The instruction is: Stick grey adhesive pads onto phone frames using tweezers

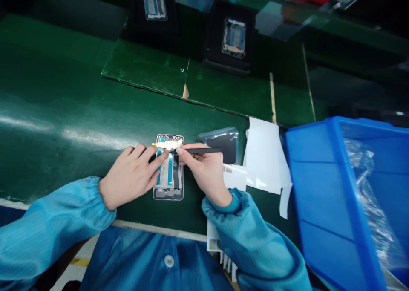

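Note:
An opened smartphone (pixel 166 176) lies flat on the green bench, its circuit board, blue strips and battery area uncovered. My left hand (pixel 129 176) rests over its left side, fingers apart, with the index fingertip touching just below the board. In my right hand (pixel 206 171) is a slim black tool (pixel 204 150), held like a pen. Its tip reaches the lower edge of the board, close to my left index finger; whether it is tweezers or a pry stick I cannot make out.
Right of the phone lie a dark panel in clear film (pixel 228 144) and white sheets (pixel 263 154). A blue bin (pixel 322 188) holding clear plastic stands at the far right. Beyond the raised green board (pixel 217 90), two opened phones (pixel 234 37) sit on black blocks.

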Tool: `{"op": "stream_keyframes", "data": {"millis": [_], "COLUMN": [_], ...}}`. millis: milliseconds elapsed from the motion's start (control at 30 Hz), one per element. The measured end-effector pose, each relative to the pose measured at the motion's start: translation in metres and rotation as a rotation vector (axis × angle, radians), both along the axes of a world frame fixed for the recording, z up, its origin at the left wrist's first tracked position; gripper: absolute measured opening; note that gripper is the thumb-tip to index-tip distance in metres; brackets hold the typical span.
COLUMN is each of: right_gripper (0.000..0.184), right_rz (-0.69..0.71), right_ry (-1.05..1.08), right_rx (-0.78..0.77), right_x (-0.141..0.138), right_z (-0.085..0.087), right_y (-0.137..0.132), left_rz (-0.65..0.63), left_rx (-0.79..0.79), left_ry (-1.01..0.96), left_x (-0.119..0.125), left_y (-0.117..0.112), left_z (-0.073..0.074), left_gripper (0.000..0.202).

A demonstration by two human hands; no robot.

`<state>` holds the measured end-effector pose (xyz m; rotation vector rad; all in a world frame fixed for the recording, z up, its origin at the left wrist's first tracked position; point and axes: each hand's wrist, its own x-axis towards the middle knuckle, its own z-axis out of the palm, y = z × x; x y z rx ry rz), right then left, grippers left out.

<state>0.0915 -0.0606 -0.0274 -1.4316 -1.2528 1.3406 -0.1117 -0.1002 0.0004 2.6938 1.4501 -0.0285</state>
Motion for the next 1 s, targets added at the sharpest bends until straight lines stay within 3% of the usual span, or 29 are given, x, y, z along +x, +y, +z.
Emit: {"op": "stream_keyframes", "data": {"millis": [333, 467, 800, 1000], "right_gripper": [0.028, 0.025, 0.024, 0.027], "right_rz": [0.018, 0.014, 0.018, 0.015], "right_ry": [0.010, 0.033, 0.077, 0.106], "right_rx": [-0.004, -0.008, 0.022, 0.021], "right_x": [0.002, 0.001, -0.001, -0.001], "right_z": [-0.004, -0.004, -0.006, -0.005], "right_y": [0.001, 0.001, 0.002, 0.002], "left_rz": [-0.057, 0.003, 0.066, 0.107], "left_rx": [0.015, 0.031, -0.004, 0.043], "left_ry": [-0.063, -0.088, 0.003, 0.038], "left_x": [-0.012, -0.012, 0.003, 0.005], "left_y": [-0.003, -0.003, -0.004, -0.008], "left_z": [-0.006, -0.008, 0.002, 0.000], "left_gripper": [0.040, 0.048, 0.050, 0.049]}}
